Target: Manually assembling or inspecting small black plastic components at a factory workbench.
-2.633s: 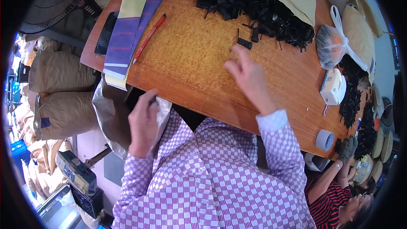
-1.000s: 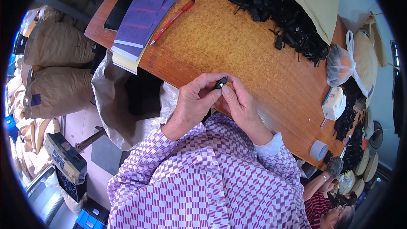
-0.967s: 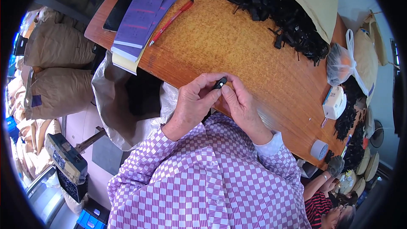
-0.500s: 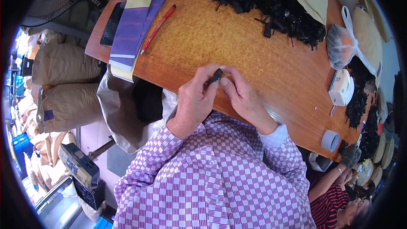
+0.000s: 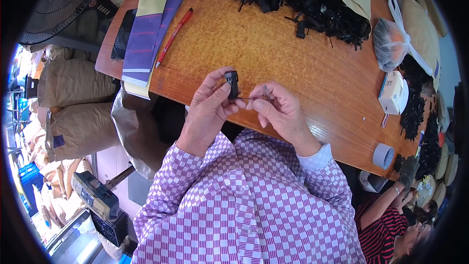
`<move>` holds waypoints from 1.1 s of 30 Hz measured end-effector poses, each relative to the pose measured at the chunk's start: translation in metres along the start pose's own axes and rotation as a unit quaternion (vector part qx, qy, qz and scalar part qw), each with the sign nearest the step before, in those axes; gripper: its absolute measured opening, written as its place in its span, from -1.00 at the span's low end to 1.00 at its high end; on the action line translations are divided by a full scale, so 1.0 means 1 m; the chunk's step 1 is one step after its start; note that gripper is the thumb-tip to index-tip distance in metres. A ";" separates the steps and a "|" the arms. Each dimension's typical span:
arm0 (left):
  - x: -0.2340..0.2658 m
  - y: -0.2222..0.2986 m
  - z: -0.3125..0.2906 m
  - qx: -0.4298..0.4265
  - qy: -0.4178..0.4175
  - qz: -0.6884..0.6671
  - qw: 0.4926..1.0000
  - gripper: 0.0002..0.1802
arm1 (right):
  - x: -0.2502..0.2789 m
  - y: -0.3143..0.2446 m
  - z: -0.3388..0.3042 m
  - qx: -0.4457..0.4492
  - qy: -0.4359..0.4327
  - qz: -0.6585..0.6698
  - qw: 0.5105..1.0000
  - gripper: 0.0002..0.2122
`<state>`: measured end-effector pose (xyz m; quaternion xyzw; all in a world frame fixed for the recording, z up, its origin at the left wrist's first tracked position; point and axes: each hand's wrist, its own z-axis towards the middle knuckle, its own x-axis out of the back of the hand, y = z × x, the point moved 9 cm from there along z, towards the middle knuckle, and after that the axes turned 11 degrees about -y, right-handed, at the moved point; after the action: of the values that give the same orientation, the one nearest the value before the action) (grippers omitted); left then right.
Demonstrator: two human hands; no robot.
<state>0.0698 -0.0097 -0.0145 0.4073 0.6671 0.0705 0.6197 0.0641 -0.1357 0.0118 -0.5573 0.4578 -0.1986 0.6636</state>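
My left hand [image 5: 207,107] pinches a small black plastic part [image 5: 233,84] upright between thumb and fingers, above the near edge of the table. Just to the right of it, my right hand [image 5: 278,110] is closed with thumb against fingertips on a thin dark strip [image 5: 246,98]. The strip spans the gap between the two hands; whether it joins the black part is hidden by my left fingers. Across the far side of the table lies a heap of similar black parts [image 5: 298,2].
A red pen [image 5: 174,37] lies beside purple and yellow paper sheets [image 5: 149,29] and a dark phone [image 5: 123,34]. On the right are a tied plastic bag [image 5: 388,46], a white box [image 5: 392,93] and a tape roll [image 5: 383,156]. A co-worker's gloved hand [image 5: 408,168] is at the right.
My hands have drawn apart, the left one turning the black part upright into view. A thin strip now shows between them. The view has shifted slightly.
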 end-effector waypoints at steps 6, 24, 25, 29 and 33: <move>-0.012 0.000 -0.006 0.031 -0.028 0.095 0.995 -0.58 | 0.010 0.002 0.012 -0.024 0.062 -0.016 0.998 -0.88; -0.002 0.014 -0.012 -0.062 -0.055 0.426 0.901 -0.63 | -0.011 0.027 0.013 -0.163 0.035 -0.169 0.971 -0.84; -0.003 0.014 -0.011 -0.066 -0.066 0.424 0.901 -0.65 | -0.014 0.019 0.017 -0.118 0.033 -0.239 0.963 -0.82; -0.003 0.011 -0.007 -0.046 -0.058 0.420 0.905 -0.70 | -0.015 0.016 0.017 -0.127 0.025 -0.283 0.950 -0.83; -0.005 0.013 -0.007 -0.062 -0.032 0.505 0.861 -0.71 | -0.015 0.013 0.015 -0.079 0.064 -0.362 0.927 -0.84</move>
<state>0.0696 -0.0013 -0.0012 0.6511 0.3443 0.4015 0.5443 0.0657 -0.1119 0.0053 -0.7217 0.2813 -0.4236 0.4695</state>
